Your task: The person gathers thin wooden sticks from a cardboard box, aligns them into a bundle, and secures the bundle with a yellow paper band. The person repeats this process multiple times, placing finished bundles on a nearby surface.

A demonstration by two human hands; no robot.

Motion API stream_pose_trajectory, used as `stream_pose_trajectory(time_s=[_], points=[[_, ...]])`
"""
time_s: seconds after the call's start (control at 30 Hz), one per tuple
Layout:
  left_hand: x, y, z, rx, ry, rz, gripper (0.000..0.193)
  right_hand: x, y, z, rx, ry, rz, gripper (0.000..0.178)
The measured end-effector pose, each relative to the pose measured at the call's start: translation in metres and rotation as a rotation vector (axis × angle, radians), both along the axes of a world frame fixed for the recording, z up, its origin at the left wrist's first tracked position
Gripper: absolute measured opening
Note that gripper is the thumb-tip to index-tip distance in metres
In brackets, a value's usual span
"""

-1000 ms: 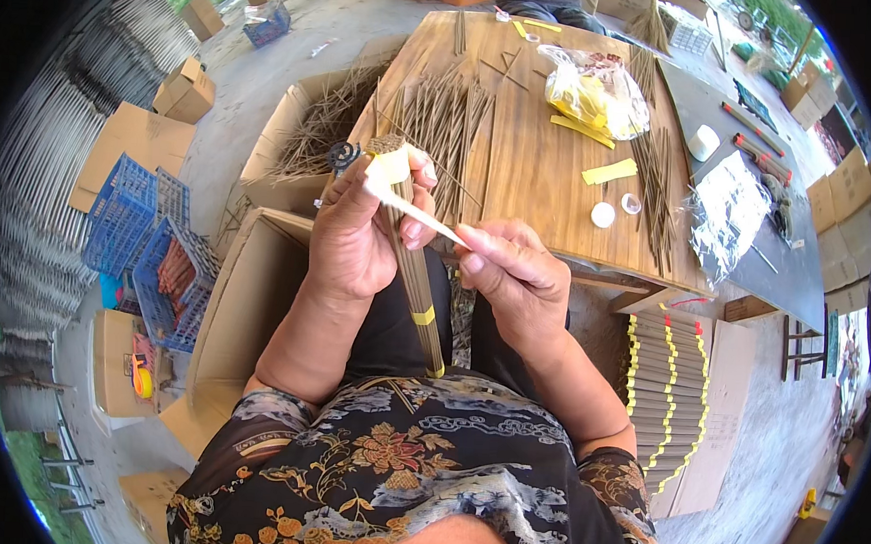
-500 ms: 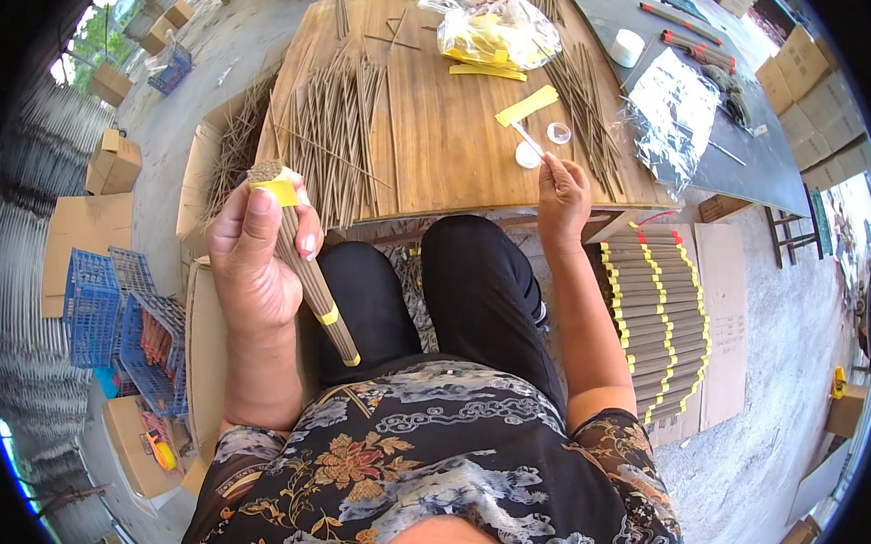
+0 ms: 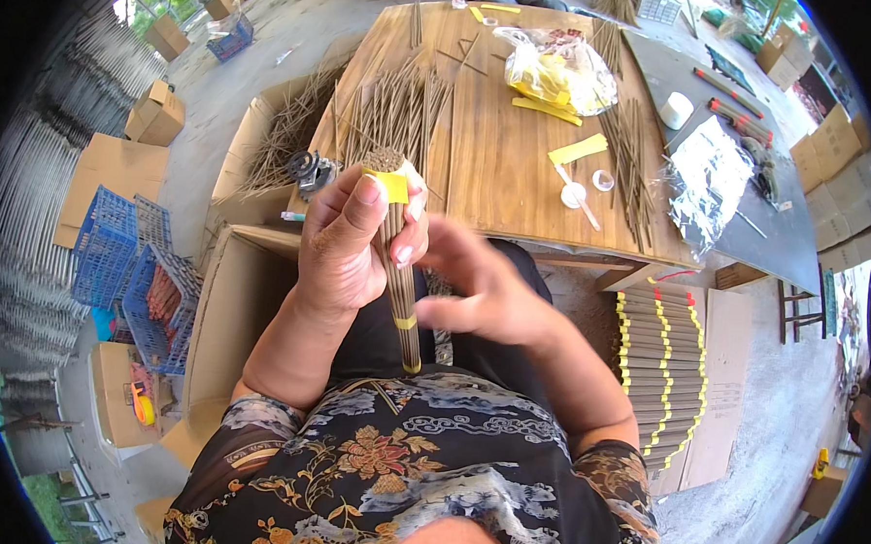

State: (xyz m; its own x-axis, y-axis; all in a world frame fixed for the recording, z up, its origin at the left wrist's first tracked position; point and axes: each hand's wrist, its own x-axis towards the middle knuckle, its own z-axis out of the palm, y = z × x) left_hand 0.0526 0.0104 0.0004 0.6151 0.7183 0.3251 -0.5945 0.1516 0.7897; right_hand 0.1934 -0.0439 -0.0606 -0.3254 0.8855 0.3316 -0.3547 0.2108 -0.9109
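Observation:
Upright over my lap, a bundle of thin brown incense sticks (image 3: 396, 280) is gripped near its top by my left hand (image 3: 349, 239), its fingers wrapped round it. A yellow paper strip (image 3: 391, 185) lies around the upper end under my thumb, and narrow yellow bands circle the lower part. My right hand (image 3: 484, 284), blurred, is just right of the bundle with thumb and fingers apart and nothing visible in it. On the wooden table, a small white applicator stick (image 3: 588, 211) leans across a round white pot (image 3: 573, 194), beside a loose yellow strip (image 3: 579, 149).
Loose sticks (image 3: 394, 105) are heaped on the wooden table (image 3: 498, 177), near a plastic bag of yellow strips (image 3: 561, 73). Finished bundles (image 3: 660, 369) lie in a row on cardboard at right. An open carton (image 3: 244, 312) stands left of my legs, blue crates (image 3: 116, 248) beyond.
My right hand has let go of the applicator stick, now at the pot, and come across to the bundle. My left hand and the bundle now appear further right, as the view has shifted.

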Motion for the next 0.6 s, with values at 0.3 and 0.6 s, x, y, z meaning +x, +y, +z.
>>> stream_pose_trajectory(time_s=[0.3,0.6], points=[[-0.021,-0.019,-0.001,0.261,0.114,0.265,0.029,-0.051,0.001,0.004,0.263,-0.352,-0.078,0.037],[-0.028,-0.028,-0.005,0.404,0.319,0.749,0.011,-0.078,-0.001,-0.008,0.315,-0.486,-0.372,0.063]])
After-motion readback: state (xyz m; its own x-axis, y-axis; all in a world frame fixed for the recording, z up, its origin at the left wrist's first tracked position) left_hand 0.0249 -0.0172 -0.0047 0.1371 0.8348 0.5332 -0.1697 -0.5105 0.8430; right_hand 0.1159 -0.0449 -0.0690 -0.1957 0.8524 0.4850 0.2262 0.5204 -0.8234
